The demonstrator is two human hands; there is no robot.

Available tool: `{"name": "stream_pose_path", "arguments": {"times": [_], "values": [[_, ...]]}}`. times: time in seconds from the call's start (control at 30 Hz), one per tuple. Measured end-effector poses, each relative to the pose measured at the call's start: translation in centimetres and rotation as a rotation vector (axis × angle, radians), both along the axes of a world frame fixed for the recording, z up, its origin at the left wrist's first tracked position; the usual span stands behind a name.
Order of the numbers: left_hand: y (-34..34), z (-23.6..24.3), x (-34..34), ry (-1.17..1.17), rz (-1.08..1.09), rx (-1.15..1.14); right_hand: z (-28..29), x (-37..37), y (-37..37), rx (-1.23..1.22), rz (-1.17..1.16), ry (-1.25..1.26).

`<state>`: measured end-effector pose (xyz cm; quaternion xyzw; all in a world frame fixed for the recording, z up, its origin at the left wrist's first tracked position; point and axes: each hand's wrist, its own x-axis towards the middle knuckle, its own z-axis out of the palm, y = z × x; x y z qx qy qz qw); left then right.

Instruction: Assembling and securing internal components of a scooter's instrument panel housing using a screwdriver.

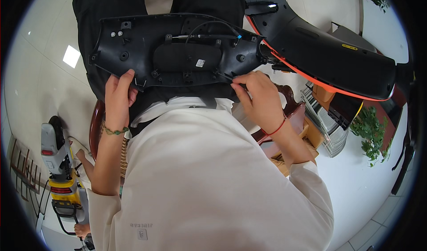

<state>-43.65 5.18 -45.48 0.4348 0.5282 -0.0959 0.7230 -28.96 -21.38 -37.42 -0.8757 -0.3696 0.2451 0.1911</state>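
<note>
A long black plastic panel (pixel 133 51) lies across my lap, its ribbed inner side with screw posts turned up. On it are a thin black cable (pixel 205 22) with a blue tip, two small silvery screw-like pieces (pixel 116 34) and a white label (pixel 200 63). My left hand (pixel 120 93) grips the panel's lower left edge, thumb on top and fingers curled below. At the lower right edge, my right hand (pixel 259 95) is closed, thumb and forefinger pinching by a thin dark strip. I cannot make out whether that strip is loose or part of the panel.
A black scooter body (pixel 329 55) with an orange edge stands close on the right. Behind my right arm are stacked metal chairs (pixel 331 126), cardboard (pixel 311 137) and a plant (pixel 371 133). At lower left, another person's hand (pixel 82 230) is by a yellow-grey scooter (pixel 64 186).
</note>
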Motion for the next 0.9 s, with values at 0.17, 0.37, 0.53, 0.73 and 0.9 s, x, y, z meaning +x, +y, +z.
{"name": "stream_pose_path", "arguments": {"times": [0.17,0.37,0.53,0.73,0.9], "values": [[-0.4,-0.1,-0.1,0.002,0.003,-0.011,-0.3,-0.9,-0.4,-0.143,-0.033,-0.038],[-1.0,-0.6,-0.4,0.002,0.002,-0.011,-0.7,-0.8,-0.4,-0.063,0.042,-0.112],[-1.0,-1.1,-0.7,0.004,-0.002,-0.018,-0.3,-0.8,-0.3,-0.070,-0.003,-0.087],[-1.0,-1.0,-0.4,0.018,0.007,-0.007,-0.9,-0.6,-0.7,-0.085,0.004,-0.058],[-0.9,-1.1,-0.5,0.003,0.000,-0.004,-0.8,-0.4,-0.4,0.014,0.016,-0.066]]}}
